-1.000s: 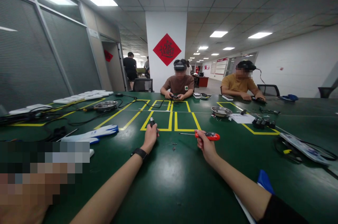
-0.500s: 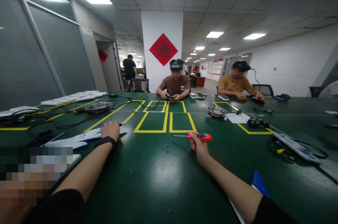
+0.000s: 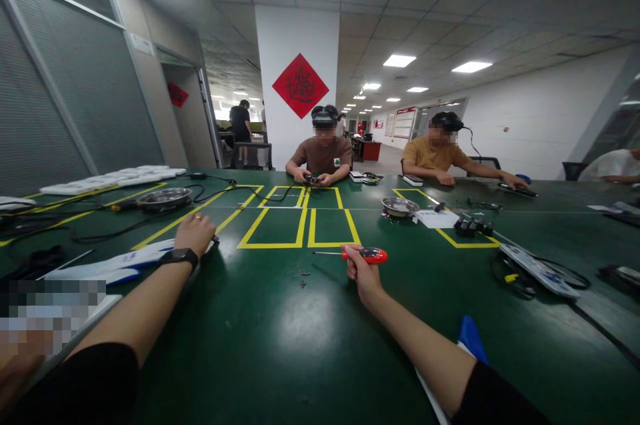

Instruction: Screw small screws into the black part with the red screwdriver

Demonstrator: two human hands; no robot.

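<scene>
Near yellow tape edges [image 3: 333,245], screwdriver [image 3: 373,255] in right hand [image 3: 365,278], left hand [image 3: 195,235] well apart

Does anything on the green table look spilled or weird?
A little: some tiny metal bits, maybe screws, lie loose on the green table, near the tip of the screwdriver in the right hand. They might get lost.

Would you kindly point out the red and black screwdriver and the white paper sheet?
Red and black screwdriver [image 3: 373,255]: head view, on its handle.
White paper sheet [image 3: 434,219]: head view, near its middle.
</scene>
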